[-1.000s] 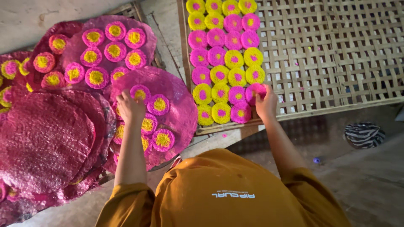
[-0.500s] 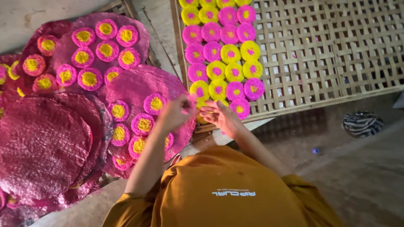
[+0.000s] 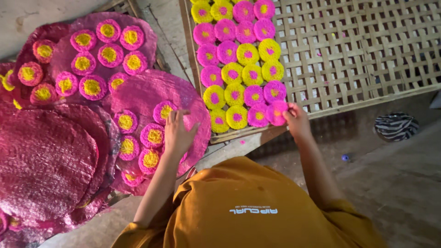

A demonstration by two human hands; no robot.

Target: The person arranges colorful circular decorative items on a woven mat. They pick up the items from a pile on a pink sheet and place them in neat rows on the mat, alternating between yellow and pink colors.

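Fingers of the right hand (image 3: 297, 120) pinch a pink disc (image 3: 277, 112) at the woven tray's (image 3: 367, 55) near edge. Left hand (image 3: 178, 131) lies loose, spread on the magenta sheet (image 3: 147, 94) beside that tray.

Woven bamboo tray (image 3: 367, 50), matt; rough crinkled pink sheets (image 3: 41, 160).

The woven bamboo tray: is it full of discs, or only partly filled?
Partly filled. Pink and yellow discs cover only the left strip of the woven bamboo tray; the remaining lattice is bare.

Right hand (image 3: 297, 120) sets pink disc (image 3: 277, 113) on bamboo rack (image 3: 367, 55); left hand (image 3: 178, 131) touches pink sheet (image 3: 151, 94).
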